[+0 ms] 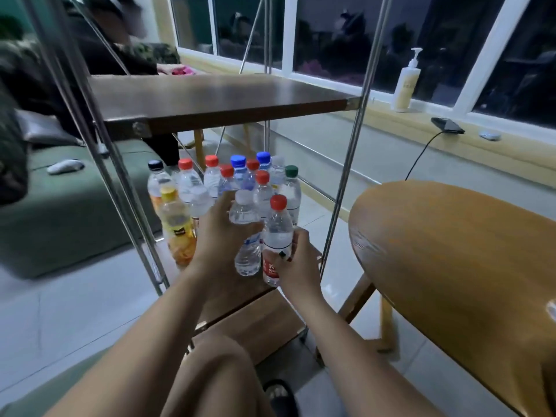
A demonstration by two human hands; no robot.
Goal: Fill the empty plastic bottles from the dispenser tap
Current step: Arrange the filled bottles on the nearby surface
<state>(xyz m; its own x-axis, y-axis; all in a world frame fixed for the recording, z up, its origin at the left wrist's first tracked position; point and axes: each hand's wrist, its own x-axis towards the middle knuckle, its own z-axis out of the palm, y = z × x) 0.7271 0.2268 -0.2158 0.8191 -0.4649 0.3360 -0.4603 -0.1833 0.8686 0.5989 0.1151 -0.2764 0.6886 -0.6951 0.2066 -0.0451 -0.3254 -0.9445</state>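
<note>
The left hand (222, 233) gripped a clear pale-capped bottle (244, 210). Just beside it, the right hand (296, 263) gripped a clear red-capped bottle (278, 227). Both bottles stood upright at the front of a bottle cluster (240, 176) on the lower wooden shelf (249, 293). A dark upper shelf (210, 100) overhung the cluster. A slim metal post (346, 176) flanked it. A round wood-grain table (451, 266) stood to the right.
</note>
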